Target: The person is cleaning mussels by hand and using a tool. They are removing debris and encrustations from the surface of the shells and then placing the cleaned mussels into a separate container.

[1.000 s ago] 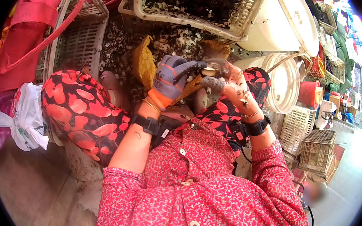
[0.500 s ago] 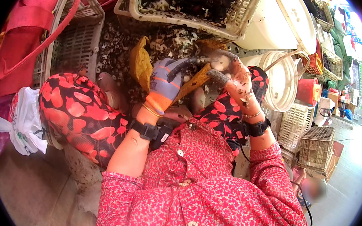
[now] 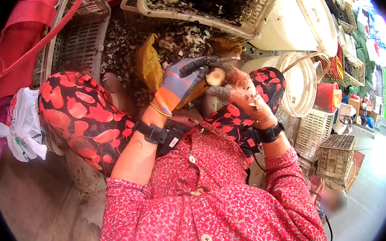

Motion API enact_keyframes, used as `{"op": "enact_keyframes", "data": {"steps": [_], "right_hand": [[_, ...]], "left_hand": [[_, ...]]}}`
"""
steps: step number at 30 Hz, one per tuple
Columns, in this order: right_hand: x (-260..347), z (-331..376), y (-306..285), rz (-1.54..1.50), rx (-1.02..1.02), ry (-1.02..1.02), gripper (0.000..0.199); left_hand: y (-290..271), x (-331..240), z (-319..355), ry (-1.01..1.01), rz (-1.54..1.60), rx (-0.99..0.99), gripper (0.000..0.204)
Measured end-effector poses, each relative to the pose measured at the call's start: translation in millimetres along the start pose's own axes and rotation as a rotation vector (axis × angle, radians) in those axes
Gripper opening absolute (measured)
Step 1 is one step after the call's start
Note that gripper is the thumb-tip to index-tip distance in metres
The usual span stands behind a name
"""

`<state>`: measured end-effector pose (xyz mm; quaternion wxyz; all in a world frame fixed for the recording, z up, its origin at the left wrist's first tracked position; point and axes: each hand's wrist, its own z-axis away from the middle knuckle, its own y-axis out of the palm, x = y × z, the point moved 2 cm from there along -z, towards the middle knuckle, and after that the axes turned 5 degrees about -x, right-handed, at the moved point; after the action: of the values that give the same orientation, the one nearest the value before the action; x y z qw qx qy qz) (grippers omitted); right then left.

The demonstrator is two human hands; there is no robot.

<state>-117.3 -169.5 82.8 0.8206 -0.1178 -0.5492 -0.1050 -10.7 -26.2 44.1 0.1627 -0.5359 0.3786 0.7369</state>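
- Pale round piece (image 3: pixel 216 77) in hand, a slatted crate (image 3: pixel 253 25) of dark pieces (image 3: pixel 220 3) beyond the fingers (image 3: pixel 193 67).
- Left hand (image 3: pixel 177 84), gloved, curls its fingers; any tool within is unclear.
- Right hand (image 3: pixel 243 90) nearly closes, pinching the piece between thumb and forefinger.
- Grimy fingertips (image 3: pixel 218 91) could let it slip.

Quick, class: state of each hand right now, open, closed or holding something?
Left hand: gloved, curled beside a pale round piece; whether it grips anything cannot be told.
Right hand: closed, holding that pale round piece.
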Motion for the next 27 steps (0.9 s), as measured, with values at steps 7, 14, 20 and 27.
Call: {"op": "enact_keyframes", "data": {"steps": [7, 14, 20, 27], "right_hand": [[-14, -7, 24, 0.155, -0.098, 0.077, 0.044], [-26, 2, 19, -0.897, -0.049, 0.488, 0.030], [-20, 6, 8, -0.651, -0.168, 0.324, 0.017], [27, 4, -2, 0.071, -0.159, -0.016, 0.032]], "left_hand": [[3, 2, 6, -0.102, 0.208, -0.034, 0.041], [12, -9, 6, -0.046, 0.292, 0.035, 0.037], [5, -2, 3, 0.171, 0.127, 0.074, 0.035], [-15, 12, -8, 0.286, -0.253, -0.077, 0.032]]}}
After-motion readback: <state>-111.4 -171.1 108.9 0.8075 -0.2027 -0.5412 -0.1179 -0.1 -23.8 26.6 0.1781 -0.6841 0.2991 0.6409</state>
